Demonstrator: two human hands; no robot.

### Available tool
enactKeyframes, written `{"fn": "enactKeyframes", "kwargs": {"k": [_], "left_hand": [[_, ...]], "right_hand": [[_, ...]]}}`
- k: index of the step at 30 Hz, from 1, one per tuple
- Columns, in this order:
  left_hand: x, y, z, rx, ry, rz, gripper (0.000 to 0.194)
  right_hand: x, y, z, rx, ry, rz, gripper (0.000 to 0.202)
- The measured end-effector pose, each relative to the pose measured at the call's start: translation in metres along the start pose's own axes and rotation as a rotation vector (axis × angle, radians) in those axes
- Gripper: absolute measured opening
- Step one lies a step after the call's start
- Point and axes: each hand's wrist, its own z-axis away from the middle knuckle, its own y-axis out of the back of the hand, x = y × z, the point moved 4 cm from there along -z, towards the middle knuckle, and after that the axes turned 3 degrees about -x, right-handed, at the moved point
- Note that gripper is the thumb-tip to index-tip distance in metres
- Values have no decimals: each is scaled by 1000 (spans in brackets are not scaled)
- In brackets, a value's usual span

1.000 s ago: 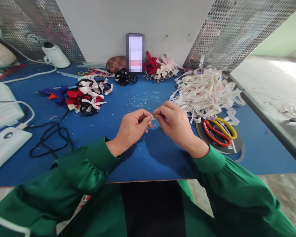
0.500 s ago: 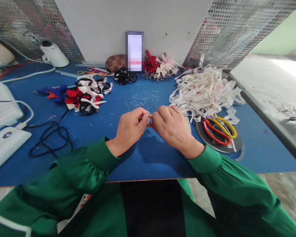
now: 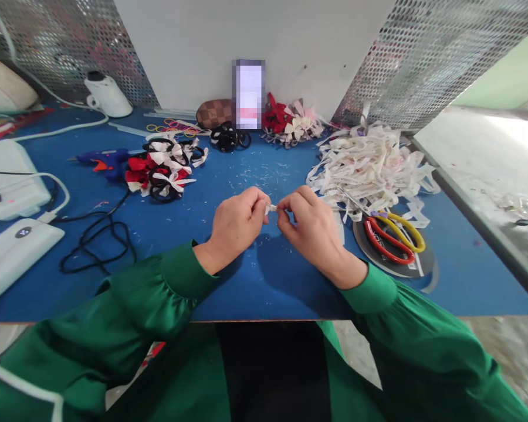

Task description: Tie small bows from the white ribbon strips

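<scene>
Over the middle of the blue table, my left hand [image 3: 242,221] is closed in a pinch on a small piece of white ribbon [image 3: 271,208]. From the other side my right hand [image 3: 313,225] pinches the same piece between thumb and forefinger. Only a short twisted bit shows between the fingertips; the rest is hidden. Beyond my right hand lies a heap of white printed ribbon strips [image 3: 369,161]. Scissors [image 3: 391,237] with one red and one yellow handle rest on a dark round ribbon spool [image 3: 416,266].
A blue glue gun [image 3: 103,161] lies at the left beside red, white and black bow hair ties [image 3: 161,173]. At the back are a phone [image 3: 249,94], a checkered case [image 3: 213,113] and more bows [image 3: 286,120]. A black cable [image 3: 99,246] and a white power bank [image 3: 24,252] sit left.
My hands have drawn slightly apart, so more of the white ribbon shows between them. My right fingers have opened into a looser pinch. The view has shifted a little.
</scene>
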Motion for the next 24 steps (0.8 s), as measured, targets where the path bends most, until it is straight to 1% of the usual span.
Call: {"fn": "enactKeyframes", "kwargs": {"k": [3, 5, 8, 10, 13, 16, 19, 22, 24], "left_hand": [[0, -1, 0, -9, 6, 56, 19], [-1, -2, 1, -25, 14, 87, 18], [-2, -5, 1, -44, 22, 170, 17], [-2, -7, 1, -51, 32, 215, 15], [-2, -7, 2, -54, 33, 185, 13], [-1, -7, 2, -50, 21, 78, 13], [-3, -6, 1, -28, 26, 16, 14], [-7, -7, -1, -19, 41, 56, 15], [-10, -9, -2, -23, 79, 99, 16]], "right_hand": [[3, 0, 0, 6, -25, -50, 8], [4, -2, 1, -1, -35, -43, 9], [4, -2, 2, 5, -44, 35, 14], [2, -1, 2, 16, -19, 101, 17], [-1, -1, 2, 6, 20, 195, 20], [-2, -5, 1, -77, 37, 245, 22], [-6, -9, 1, -156, 119, 295, 24], [-13, -10, 1, -181, 237, 360, 28], [-17, -10, 1, -197, 292, 383, 32]]}}
